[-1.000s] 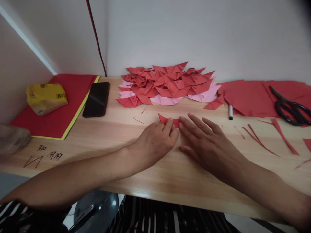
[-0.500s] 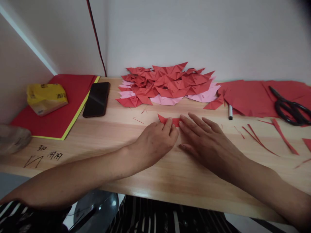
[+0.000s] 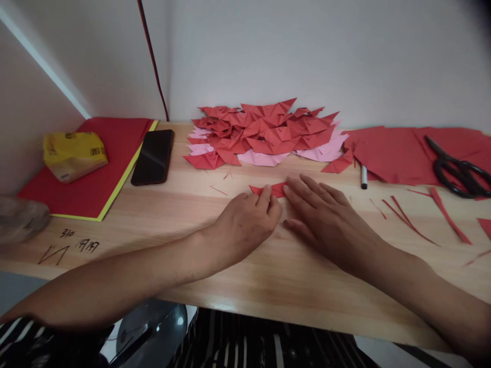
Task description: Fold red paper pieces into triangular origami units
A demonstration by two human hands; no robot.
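A small piece of folded red paper [image 3: 279,190] lies flat on the wooden table, its pointed left end showing beyond my fingers. My left hand [image 3: 251,214] has its fingers curled together and pressed down on the paper's middle. With fingers stretched out, my right hand [image 3: 318,207] rests flat, its fingertips covering the paper's right end. Just behind both hands spreads a heap of folded red and pink paper pieces [image 3: 264,130] against the wall. What lies beneath my fingertips is hidden.
Left stand a black phone [image 3: 152,157], red and yellow sheets [image 3: 118,174] and a yellow packet [image 3: 76,156]. To the right are red paper sheets [image 3: 395,156], black-handled scissors [image 3: 456,174], a marker [image 3: 363,177] and paper strips [image 3: 448,214]. Handwritten marks show on the table's left.
My right hand has shifted slightly up and right along the paper. The paper's left tip now lies lower and flatter. My left hand has barely moved.
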